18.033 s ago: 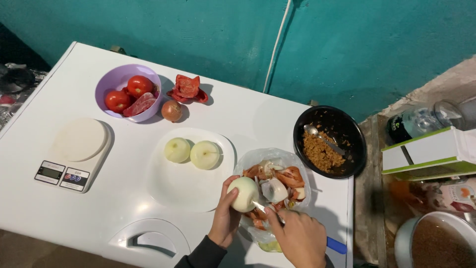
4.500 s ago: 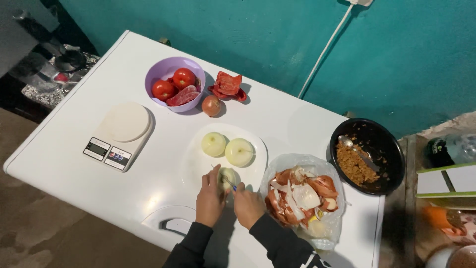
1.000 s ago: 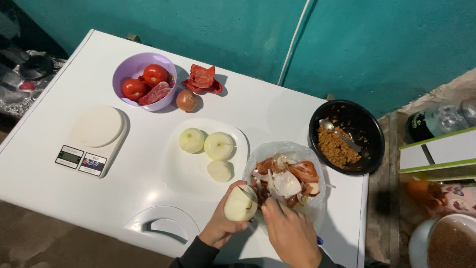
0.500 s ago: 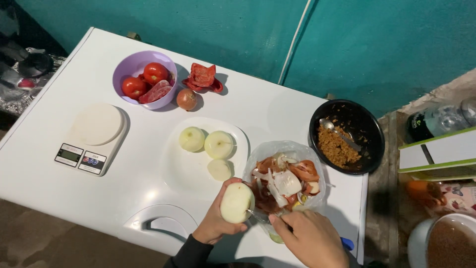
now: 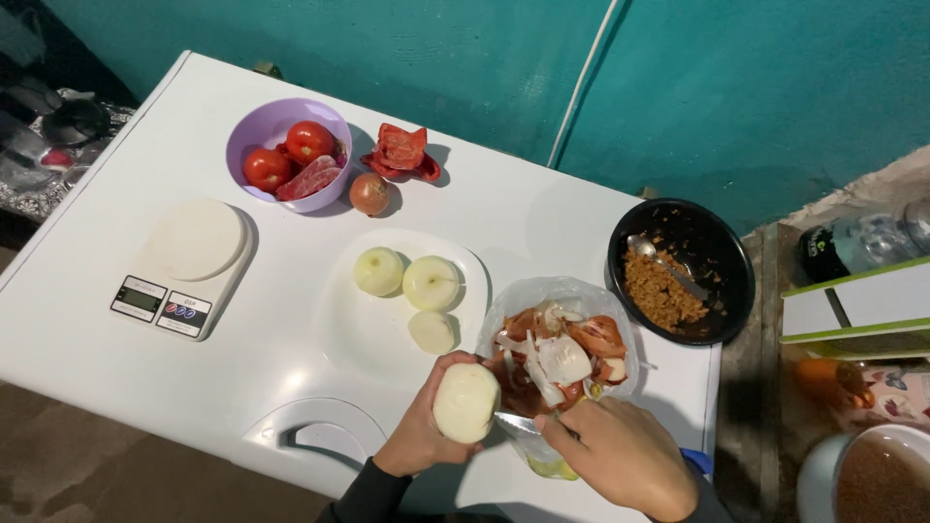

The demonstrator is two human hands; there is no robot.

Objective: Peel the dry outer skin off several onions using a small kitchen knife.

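White kitchen scale (image 5: 189, 263) at far left of the white table (image 5: 87, 329), round platter on top, display toward the near edge. Right of it, lilac bowl (image 5: 254, 136) with 2 whole tomatoes (image 5: 310, 139) and a cut piece. Just beside the bowl, 1 unpeeled onion (image 5: 369, 193), and behind that some red pepper pieces (image 5: 401, 152). White plate (image 5: 373, 329) mid-table carries 3 peeled onions (image 5: 430, 282), 2 side by side at the back, 1 smaller nearer the front. Left hand (image 5: 418, 431) at the near edge, fingers wrapped around a peeled onion (image 5: 466, 402), held off the table just in front of the plate. Knife (image 5: 518, 422) blade tip touching that onion's lower right side. Right hand (image 5: 620, 455) clenched on the knife handle, handle hidden inside the fist. Clear plastic bag (image 5: 591, 295) with onion skins and red scraps (image 5: 562, 353) lies right above the hands, next to the plate. Black bowl (image 5: 728, 271) further right holds brown grainy food and a spoon (image 5: 664, 266). Teal wall (image 5: 484, 68) behind.
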